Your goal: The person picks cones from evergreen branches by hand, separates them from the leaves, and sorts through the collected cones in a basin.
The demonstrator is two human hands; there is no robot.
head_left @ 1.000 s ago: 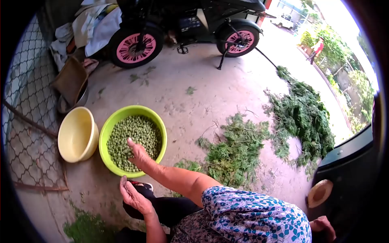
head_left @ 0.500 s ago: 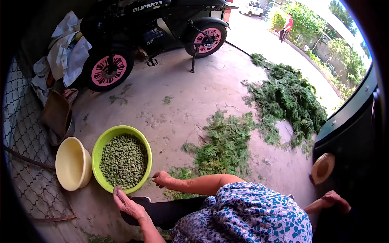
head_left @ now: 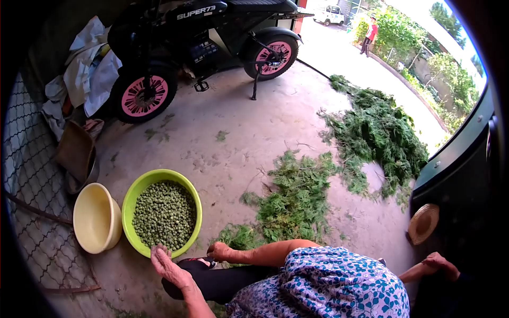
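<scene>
Just at the near rim of a lime-green basin [head_left: 197, 225] is my left hand [head_left: 172, 270], its fingers stretched out and nothing visible in them. Small round green cones or seeds [head_left: 164, 214] fill much of that basin. My right hand [head_left: 219, 252] is curled closed to the right of the basin, above my dark-trousered leg and shoe; whatever its fingers hold, if anything, is hidden. Beyond it lie cut green sprigs [head_left: 297, 196] on the floor. An empty cream basin [head_left: 97, 218] stands left of the green one.
A black bike [head_left: 212, 40] with pink wheels stands at the back. More cut branches [head_left: 384, 135] are heaped at right. Another person's hands [head_left: 436, 261] are at lower right, near a straw hat [head_left: 423, 223]. A wire mesh [head_left: 37, 175] borders the left; a person [head_left: 370, 36] is outside.
My right hand has come out of the green basin and moved right, now curled. My left hand stays near the rim. The whole view has shifted.
</scene>
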